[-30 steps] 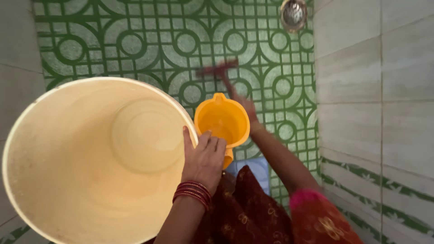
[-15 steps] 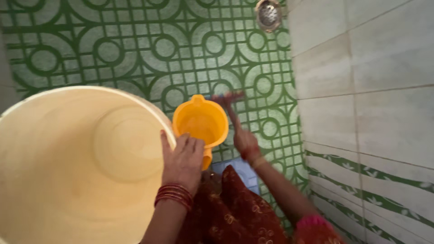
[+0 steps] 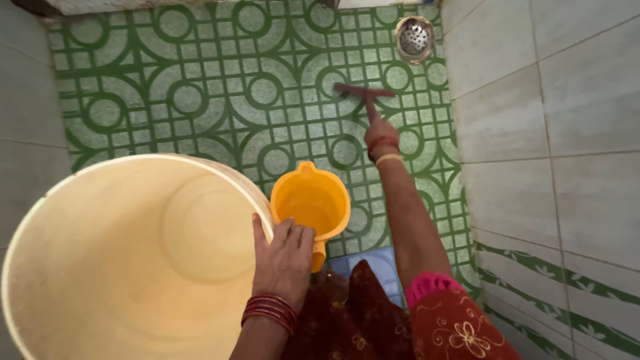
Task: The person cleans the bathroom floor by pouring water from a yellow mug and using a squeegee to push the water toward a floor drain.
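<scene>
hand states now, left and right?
Left hand: closed around the orange jug handle, beside the cream bucket.
Right hand: closed on the brush, head on the floor.

Motion blurs the brush [image 3: 363,93]; bucket [image 3: 133,267] cropped.

1 round metal floor drain [image 3: 414,39] is sitting in green-patterned floor tiles [image 3: 200,87], beside grey wall tiles [image 3: 547,133].

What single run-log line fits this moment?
left hand: holds orange jug | right hand: brush on green tiled floor | cream bucket beside jug
</scene>
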